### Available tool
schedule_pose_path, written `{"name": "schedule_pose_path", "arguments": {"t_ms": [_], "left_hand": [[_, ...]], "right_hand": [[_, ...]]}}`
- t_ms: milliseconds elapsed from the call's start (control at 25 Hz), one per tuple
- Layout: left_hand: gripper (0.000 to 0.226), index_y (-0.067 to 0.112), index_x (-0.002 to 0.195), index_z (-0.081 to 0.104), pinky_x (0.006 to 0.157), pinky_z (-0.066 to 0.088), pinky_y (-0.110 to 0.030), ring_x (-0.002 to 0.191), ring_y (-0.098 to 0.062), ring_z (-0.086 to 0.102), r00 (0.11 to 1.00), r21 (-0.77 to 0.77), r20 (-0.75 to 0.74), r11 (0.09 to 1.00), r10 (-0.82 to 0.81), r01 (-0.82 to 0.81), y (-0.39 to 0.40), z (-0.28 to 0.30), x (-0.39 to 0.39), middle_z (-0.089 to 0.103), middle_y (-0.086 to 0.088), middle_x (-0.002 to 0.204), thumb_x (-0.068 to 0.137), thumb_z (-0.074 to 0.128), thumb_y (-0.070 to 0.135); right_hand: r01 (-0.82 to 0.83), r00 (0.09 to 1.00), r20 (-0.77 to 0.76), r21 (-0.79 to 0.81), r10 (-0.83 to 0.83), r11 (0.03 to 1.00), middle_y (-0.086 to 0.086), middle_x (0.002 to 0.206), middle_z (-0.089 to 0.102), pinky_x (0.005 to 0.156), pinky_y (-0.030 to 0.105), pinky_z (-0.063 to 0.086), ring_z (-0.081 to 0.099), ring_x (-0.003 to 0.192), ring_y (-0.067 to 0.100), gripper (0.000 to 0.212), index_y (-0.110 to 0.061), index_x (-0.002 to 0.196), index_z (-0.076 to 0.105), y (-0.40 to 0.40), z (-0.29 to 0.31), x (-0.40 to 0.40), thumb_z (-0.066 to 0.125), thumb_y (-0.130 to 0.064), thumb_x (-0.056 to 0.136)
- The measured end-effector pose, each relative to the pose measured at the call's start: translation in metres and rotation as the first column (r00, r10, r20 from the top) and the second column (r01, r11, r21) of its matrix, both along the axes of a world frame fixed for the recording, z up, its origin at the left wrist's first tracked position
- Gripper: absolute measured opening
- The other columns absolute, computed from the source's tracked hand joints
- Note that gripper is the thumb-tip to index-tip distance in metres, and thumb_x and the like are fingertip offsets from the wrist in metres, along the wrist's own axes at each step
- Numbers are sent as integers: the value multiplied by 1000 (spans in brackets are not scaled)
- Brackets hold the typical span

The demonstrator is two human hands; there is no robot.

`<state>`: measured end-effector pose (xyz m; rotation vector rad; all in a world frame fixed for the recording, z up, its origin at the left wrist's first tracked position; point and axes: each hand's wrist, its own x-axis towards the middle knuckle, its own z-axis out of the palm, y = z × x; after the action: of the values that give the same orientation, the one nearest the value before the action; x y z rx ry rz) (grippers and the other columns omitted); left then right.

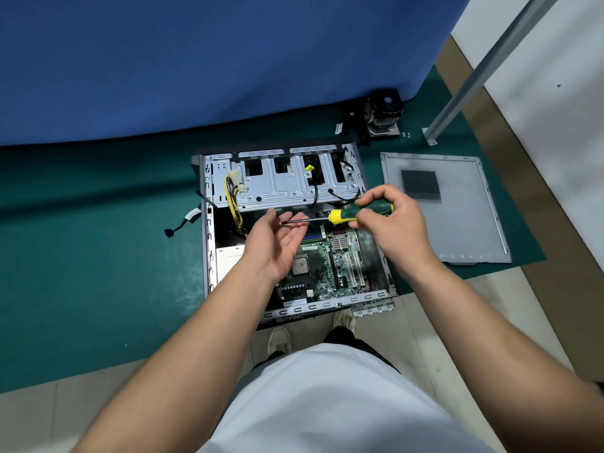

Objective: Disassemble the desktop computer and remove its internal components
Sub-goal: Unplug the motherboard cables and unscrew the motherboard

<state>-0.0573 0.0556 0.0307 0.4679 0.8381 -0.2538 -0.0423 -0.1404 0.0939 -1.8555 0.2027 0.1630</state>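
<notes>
The right hand [394,220] grasps the green-and-yellow handle of a screwdriver [340,215], fingers curled round it, holding the tool roughly level so its shaft points across toward the left hand [279,241]. The left hand is released, palm up and fingers relaxed, with the screwdriver's tip lying at its fingertips; whether a screw sits there cannot be told.

Directly beneath both hands lies the open computer case [294,230] on its side on a green floor mat [98,250]. Under the left palm and the right wrist is the green motherboard [327,266]. Beyond the hands, at the case's far end, sits the metal drive cage [281,184], with yellow-and-black power cables [233,197] running down beyond the left hand.

To the right of the right hand, the removed side panel [457,217] lies flat on the mat. Further off, beyond the right hand, a cooler with fan [384,116] stands against a blue curtain [196,60].
</notes>
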Motion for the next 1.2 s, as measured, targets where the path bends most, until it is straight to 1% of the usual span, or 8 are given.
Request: {"name": "schedule_pose_path", "arguments": {"t_ms": [200, 280, 360, 480, 600, 800, 1000, 1200], "left_hand": [[19, -1, 113, 64, 80, 63, -32, 94, -25, 76, 999, 67, -7, 997, -37, 37, -2, -2, 4, 76, -20, 106, 106, 48, 5], [21, -1, 113, 64, 77, 63, -30, 91, -24, 77, 998, 88, -12, 994, -64, 65, -5, -4, 6, 76, -19, 104, 107, 44, 3], [23, -2, 116, 63, 75, 63, -30, 92, -24, 77, 996, 104, -10, 991, -87, 88, -8, -4, 7, 76, -19, 105, 107, 43, 2], [26, -4, 118, 62, 72, 63, -28, 93, -24, 77, 995, 98, 4, 990, -100, 99, -14, -2, 10, 76, -20, 105, 107, 39, -1], [27, -3, 119, 62, 71, 63, -28, 93, -25, 77, 994, 99, 12, 989, -110, 108, -19, 0, 13, 76, -21, 105, 107, 39, 0], [21, -1, 122, 58, 69, 63, -29, 94, -30, 76, 984, 121, 2, 977, -177, 176, -25, -3, 11, 74, -26, 103, 106, 44, 0], [19, -7, 118, 56, 75, 62, -27, 99, -28, 75, 969, 213, 102, 956, -226, 201, -31, -4, 10, 75, -24, 104, 102, 56, 4], [28, -6, 116, 62, 73, 61, -24, 92, -25, 76, 952, 251, 192, 949, -240, 189, -42, 5, 20, 75, -23, 104, 96, 67, 14]], "right_hand": [[15, 1000, -22, -17, -15, 1000, -1, 105, 69, 84, 70, 53, 77, 79, 16, 22, -18, 93, 66, -5, -7, 0, 69, 1, 83], [20, 1000, 17, 14, -20, 1000, -3, 109, 69, 80, 58, 60, 75, 86, 12, 33, -24, 106, 62, -6, -7, 0, 72, -2, 84], [50, 996, 60, 134, -59, 990, -1, 111, 72, 76, 43, 63, 73, 96, 20, 41, -25, 118, 57, -6, -10, -1, 76, -8, 86], [159, 982, 26, 419, -187, 894, 14, 115, 72, 82, 41, 59, 70, 103, 37, 40, -15, 121, 57, -3, -17, -3, 75, -2, 88], [230, 972, -108, 627, -210, 744, 18, 109, 71, 81, 32, 53, 68, 101, 29, 27, -11, 108, 65, 1, -21, -5, 74, 0, 86], [272, 962, -143, 592, -233, 759, 14, 96, 72, 92, 44, 56, 70, 96, 26, 7, -11, 90, 70, -4, -14, 10, 71, -16, 95], [103, 964, 158, 523, -215, 846, 6, 77, 67, 90, 58, 55, 67, 77, 24, 11, -16, 88, 62, -16, 11, 35, 72, -16, 93], [-145, 941, 310, 5, 137, 989, -9, 82, 67, 71, 29, 53, 63, 75, 13, 15, -23, 89, 64, -12, 4, 42, 77, -18, 87]]}}
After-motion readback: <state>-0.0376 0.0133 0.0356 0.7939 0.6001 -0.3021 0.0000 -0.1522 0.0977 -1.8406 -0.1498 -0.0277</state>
